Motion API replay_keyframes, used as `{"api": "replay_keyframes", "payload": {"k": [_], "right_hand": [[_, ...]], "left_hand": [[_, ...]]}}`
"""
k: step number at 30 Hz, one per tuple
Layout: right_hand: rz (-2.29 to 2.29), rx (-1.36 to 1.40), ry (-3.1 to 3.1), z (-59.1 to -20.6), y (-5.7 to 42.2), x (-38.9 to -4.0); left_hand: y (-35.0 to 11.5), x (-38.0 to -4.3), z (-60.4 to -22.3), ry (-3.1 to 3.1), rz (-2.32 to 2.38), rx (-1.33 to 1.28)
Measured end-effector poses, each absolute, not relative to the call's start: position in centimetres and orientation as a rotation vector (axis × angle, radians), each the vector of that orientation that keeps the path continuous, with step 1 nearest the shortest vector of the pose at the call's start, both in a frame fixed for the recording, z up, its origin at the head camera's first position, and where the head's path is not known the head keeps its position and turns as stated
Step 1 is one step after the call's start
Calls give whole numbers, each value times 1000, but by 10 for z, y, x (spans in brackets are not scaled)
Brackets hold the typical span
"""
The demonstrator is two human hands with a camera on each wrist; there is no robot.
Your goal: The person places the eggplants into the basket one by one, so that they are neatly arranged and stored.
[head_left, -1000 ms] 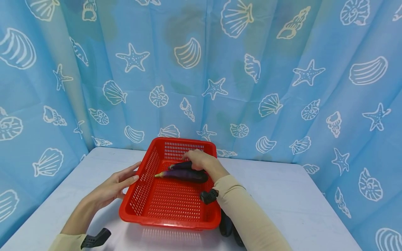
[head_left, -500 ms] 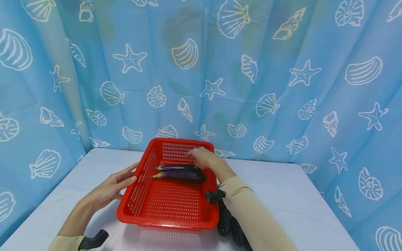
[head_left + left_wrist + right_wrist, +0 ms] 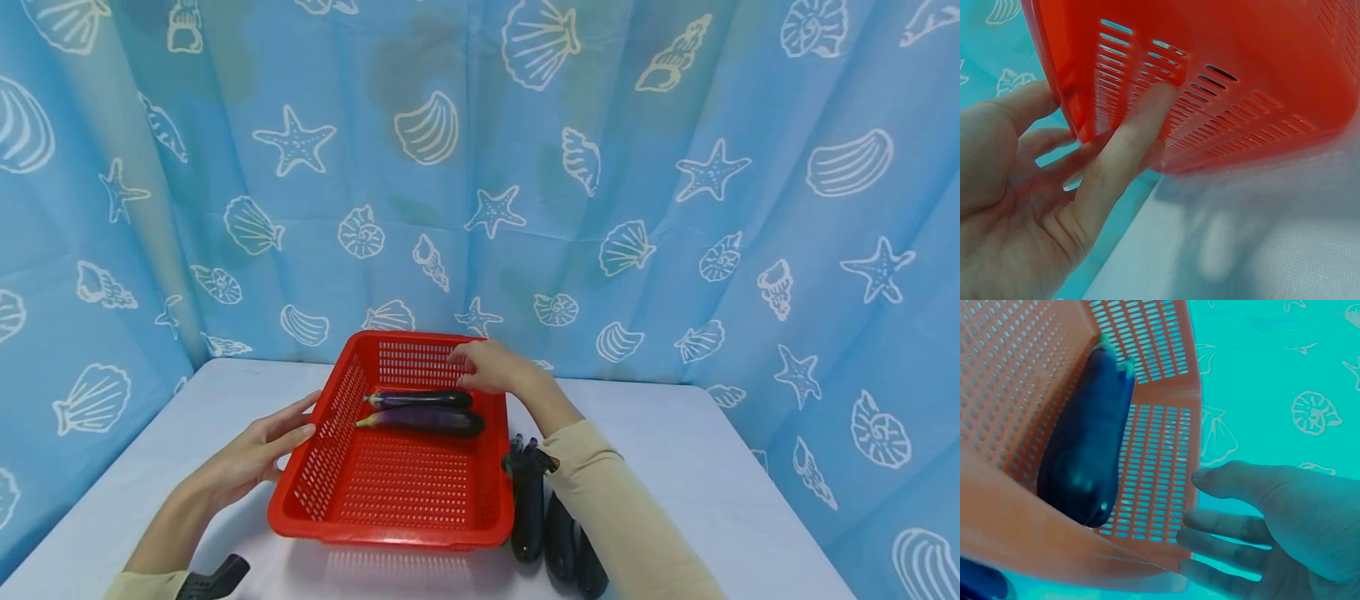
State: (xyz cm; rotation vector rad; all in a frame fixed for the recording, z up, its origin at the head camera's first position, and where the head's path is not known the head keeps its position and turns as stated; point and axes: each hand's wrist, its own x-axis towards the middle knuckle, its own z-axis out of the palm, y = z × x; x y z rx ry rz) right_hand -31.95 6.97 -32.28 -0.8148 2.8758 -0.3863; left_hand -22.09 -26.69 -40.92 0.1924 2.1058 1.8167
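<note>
Two dark purple eggplants lie side by side in a red slotted basket (image 3: 390, 537). The front eggplant (image 3: 423, 421) is thicker, and the slimmer eggplant (image 3: 423, 399) lies just behind it. My left hand (image 3: 243, 454) rests against the basket's left side with fingers extended; in the left wrist view a fingertip (image 3: 1163, 94) touches the slotted outer wall. Over the basket's back right corner, my right hand (image 3: 491, 367) is held with loosely extended fingers and nothing in them. In the right wrist view, its fingertips (image 3: 1200, 478) overlap the basket rim, apart from the eggplants.
Several more eggplants lie on the white-covered table (image 3: 660, 475) right of the basket, among them one eggplant (image 3: 528, 517) close along its wall. My right sleeve (image 3: 622, 500) partly covers them. A blue shell-patterned curtain (image 3: 525, 167) hangs behind the table and along its sides.
My right hand has let go of the slimmer eggplant and risen back and right, toward the basket's corner. The left hand stays at the basket's side. The view has shifted slightly.
</note>
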Motion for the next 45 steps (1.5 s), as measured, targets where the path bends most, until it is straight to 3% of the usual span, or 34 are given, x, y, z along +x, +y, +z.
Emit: {"api": "replay_keyframes", "payload": {"k": [22, 45], "right_hand": [[-675, -741, 2901, -327, 120, -294], [-707, -531, 3008, -357, 176, -243]], "left_hand": [[-269, -220, -410, 2101, 1820, 189], [-267, -219, -408, 2092, 1823, 204]]}}
